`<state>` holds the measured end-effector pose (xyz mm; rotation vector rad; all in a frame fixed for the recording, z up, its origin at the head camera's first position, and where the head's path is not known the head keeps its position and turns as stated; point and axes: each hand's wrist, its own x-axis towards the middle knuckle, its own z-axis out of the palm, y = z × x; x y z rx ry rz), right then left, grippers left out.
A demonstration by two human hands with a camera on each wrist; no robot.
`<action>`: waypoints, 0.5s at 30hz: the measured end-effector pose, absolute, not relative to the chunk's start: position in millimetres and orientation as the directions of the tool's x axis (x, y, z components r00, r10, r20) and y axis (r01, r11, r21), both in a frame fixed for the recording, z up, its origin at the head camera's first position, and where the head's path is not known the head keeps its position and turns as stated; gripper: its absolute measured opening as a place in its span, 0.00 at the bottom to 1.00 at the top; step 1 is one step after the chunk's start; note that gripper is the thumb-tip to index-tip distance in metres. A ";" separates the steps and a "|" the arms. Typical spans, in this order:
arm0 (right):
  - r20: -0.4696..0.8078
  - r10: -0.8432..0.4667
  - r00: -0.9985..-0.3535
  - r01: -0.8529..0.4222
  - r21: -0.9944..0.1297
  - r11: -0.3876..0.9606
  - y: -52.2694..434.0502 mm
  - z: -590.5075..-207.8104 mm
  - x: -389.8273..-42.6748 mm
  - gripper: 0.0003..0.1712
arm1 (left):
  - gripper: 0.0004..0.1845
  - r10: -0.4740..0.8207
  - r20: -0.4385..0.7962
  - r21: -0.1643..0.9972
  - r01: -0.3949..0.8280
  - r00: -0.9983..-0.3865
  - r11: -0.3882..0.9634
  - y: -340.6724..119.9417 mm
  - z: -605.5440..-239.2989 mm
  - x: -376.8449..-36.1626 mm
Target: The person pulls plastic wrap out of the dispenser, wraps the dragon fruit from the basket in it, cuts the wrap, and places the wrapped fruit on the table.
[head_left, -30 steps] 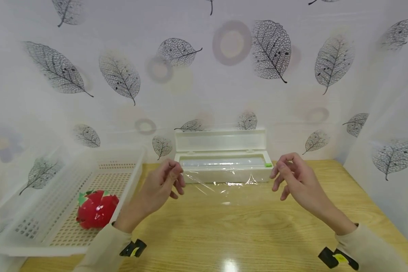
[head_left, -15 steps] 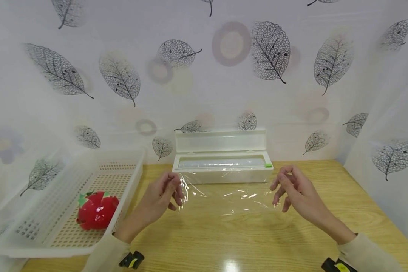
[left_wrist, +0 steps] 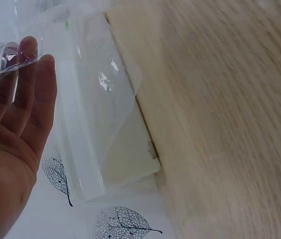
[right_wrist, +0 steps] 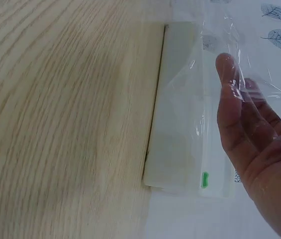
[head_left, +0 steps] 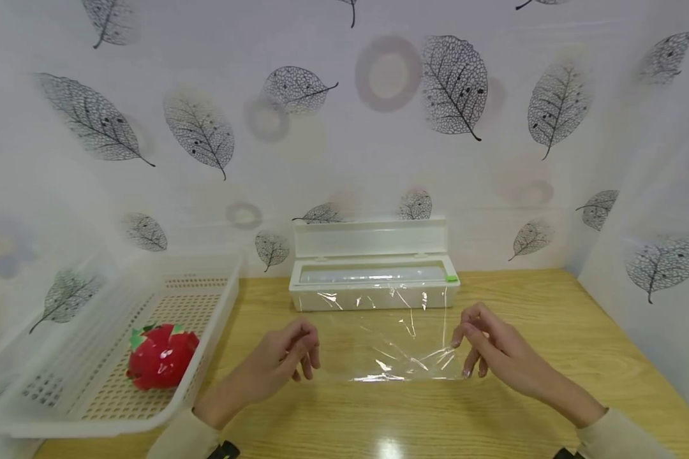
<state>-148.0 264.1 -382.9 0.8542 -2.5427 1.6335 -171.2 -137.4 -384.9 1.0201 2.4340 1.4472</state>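
Two hands, left (head_left: 284, 360) and right (head_left: 485, 347), pinch the film's (head_left: 387, 338) near corners. Film stretches from the dispenser (head_left: 373, 280); a basket (head_left: 115, 344) stands left of it.

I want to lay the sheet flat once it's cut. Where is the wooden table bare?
Bare wood lies right of the dispenser box toward the wall, and along the near edge of the table below both hands. The film fills the middle; the basket holding the red fruit crowds the left.

Bright even light, overhead glare on table (head_left: 388, 446), blurred wrist views
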 end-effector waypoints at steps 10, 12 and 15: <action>0.197 -0.572 -0.797 -0.421 -0.859 0.291 272.9 -388.3 -147.6 0.06 | 0.10 0.668 0.175 0.769 0.524 -0.724 0.367 -144.5 -393.9 -165.1; 0.223 -0.572 -0.789 -0.440 -0.856 0.273 276.6 -389.8 -148.3 0.06 | 0.11 0.659 0.169 0.768 0.517 -0.733 0.378 -148.0 -394.3 -165.4; 0.264 -0.555 -0.789 -0.459 -0.853 0.247 282.2 -392.5 -148.8 0.07 | 0.11 0.632 0.191 0.771 0.514 -0.751 0.377 -154.7 -395.5 -165.2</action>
